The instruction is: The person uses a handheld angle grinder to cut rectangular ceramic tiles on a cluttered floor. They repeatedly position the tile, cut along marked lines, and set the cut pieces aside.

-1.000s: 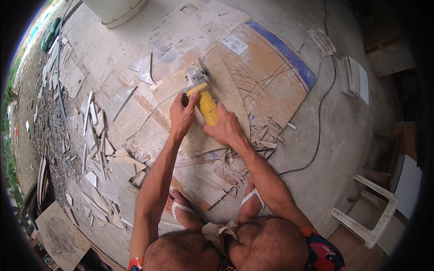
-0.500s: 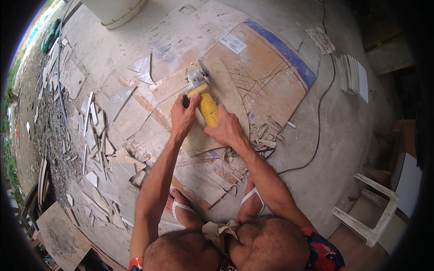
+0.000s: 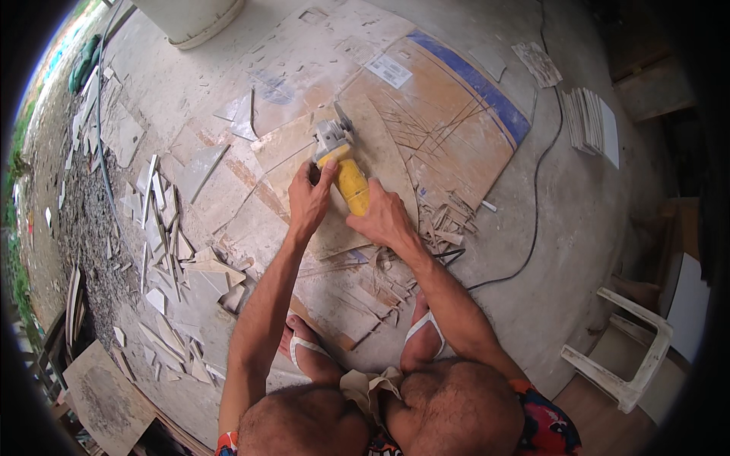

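Note:
A yellow angle grinder (image 3: 351, 185) with a grey metal head and a disc at its far end is between my hands. My left hand (image 3: 308, 199) grips it near the head, thumb on the yellow body. Around the rear end of the body my right hand (image 3: 386, 215) is wrapped. Beneath the grinder lies a dusty beige tile (image 3: 380, 171) with a curved right edge. The tile rests on a flattened cardboard sheet (image 3: 449, 144) with a blue stripe and many cut lines. The disc's contact with the tile cannot be made out.
Broken tile pieces (image 3: 169, 235) are heaped to the left. Narrow offcuts (image 3: 449, 224) lie by my right forearm. A black cord (image 3: 534, 205) curves across the floor at right, near a stack of tiles (image 3: 584, 125). A white plastic stool (image 3: 627, 349) lies at the lower right.
Almost nothing differs. My hands and the grinder keep their place on the tile, and the whole view has shifted very slightly.

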`<state>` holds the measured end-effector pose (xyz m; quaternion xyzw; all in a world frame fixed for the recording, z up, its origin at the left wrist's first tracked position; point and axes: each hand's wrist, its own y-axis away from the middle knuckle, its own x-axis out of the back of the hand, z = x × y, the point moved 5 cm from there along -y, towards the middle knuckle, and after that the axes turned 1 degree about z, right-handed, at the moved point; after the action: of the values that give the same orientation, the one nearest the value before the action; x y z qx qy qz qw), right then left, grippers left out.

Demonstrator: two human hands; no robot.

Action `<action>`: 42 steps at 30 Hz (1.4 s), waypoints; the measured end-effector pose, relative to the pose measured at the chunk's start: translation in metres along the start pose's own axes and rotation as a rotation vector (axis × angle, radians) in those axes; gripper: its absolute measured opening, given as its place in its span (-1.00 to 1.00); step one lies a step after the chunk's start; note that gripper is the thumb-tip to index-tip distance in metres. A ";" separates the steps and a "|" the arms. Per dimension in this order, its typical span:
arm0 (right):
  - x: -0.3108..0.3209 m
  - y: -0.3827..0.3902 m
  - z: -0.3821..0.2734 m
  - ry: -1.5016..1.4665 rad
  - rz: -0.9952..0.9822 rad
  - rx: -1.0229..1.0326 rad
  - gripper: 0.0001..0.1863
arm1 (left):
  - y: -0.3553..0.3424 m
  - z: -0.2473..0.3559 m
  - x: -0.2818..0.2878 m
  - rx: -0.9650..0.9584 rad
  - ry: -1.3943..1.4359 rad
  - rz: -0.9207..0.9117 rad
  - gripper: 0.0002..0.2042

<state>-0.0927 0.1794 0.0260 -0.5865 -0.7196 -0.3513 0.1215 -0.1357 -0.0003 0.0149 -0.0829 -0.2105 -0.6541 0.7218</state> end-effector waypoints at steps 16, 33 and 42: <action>0.002 0.012 0.005 -0.014 -0.001 0.017 -0.38 | 0.009 -0.006 -0.004 0.003 -0.011 -0.004 -0.42; 0.004 0.025 0.009 -0.009 -0.014 -0.004 -0.38 | 0.021 -0.007 -0.007 -0.006 -0.008 -0.022 -0.44; 0.002 0.031 0.016 -0.008 -0.022 -0.025 -0.38 | 0.028 -0.007 -0.011 -0.004 0.007 -0.016 -0.45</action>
<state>-0.0608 0.1935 0.0274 -0.5813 -0.7223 -0.3591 0.1074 -0.1076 0.0100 0.0083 -0.0807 -0.2073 -0.6605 0.7171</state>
